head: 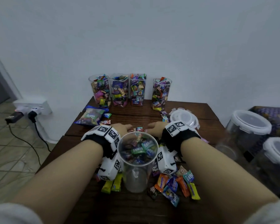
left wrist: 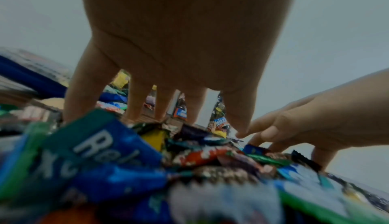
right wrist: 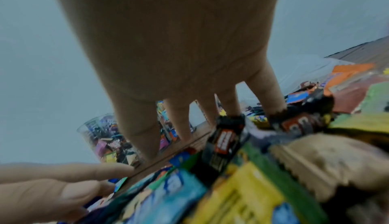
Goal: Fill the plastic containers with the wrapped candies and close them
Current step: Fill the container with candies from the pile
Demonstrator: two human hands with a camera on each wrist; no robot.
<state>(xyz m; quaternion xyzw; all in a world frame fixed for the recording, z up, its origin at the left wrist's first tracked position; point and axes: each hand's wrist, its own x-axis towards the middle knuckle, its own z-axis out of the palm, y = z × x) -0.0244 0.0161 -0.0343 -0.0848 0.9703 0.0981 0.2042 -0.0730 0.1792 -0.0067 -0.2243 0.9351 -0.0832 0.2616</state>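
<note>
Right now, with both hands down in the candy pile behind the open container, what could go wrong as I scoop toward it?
1. The open container stands between the wrists; the left hand or right hand may knock it over while scooping.
2. Loose candies lie near the table front; a sweep could push some off.
3. The four filled containers have no lids on; a bump could spill them.

We are wearing black wrist straps (head: 100, 143) carrying white camera blocks (head: 109, 168) with black square markers, and pale grey sleeves (head: 10, 214) pushed up.
</note>
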